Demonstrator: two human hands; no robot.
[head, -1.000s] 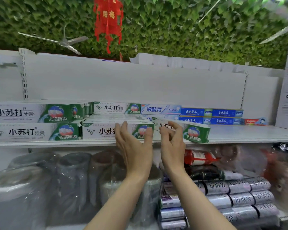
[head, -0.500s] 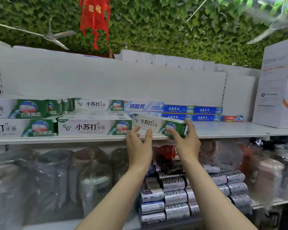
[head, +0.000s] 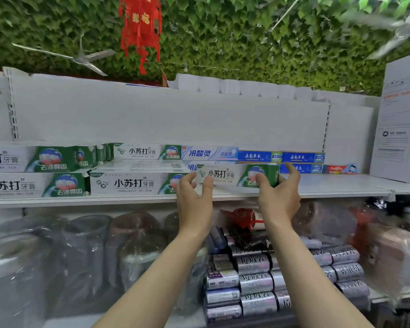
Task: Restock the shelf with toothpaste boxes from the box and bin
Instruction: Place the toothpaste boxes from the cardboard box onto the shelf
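A white and green toothpaste box [head: 223, 174] lies lengthwise near the front of the white shelf [head: 341, 185], just right of a matching row [head: 133, 183]. My left hand [head: 194, 202] curls at the box's left end, thumb on its lower front edge. My right hand [head: 279, 197] cups the right end, thumb on the front face and index finger reaching behind. More green and white boxes [head: 33, 159] are stacked at the left. Neither the supply box nor the bin is in view.
Pale blue boxes [head: 208, 153], dark blue boxes [head: 301, 157] and a red box [head: 339, 168] line the shelf's back. A large white carton [head: 400, 119] stands at the right end. Below are plastic-wrapped bins [head: 81, 256] and stacked bag rolls [head: 256, 280].
The box was angled with its right end forward; now it lies parallel to the shelf edge. My hands spread apart to its two ends.
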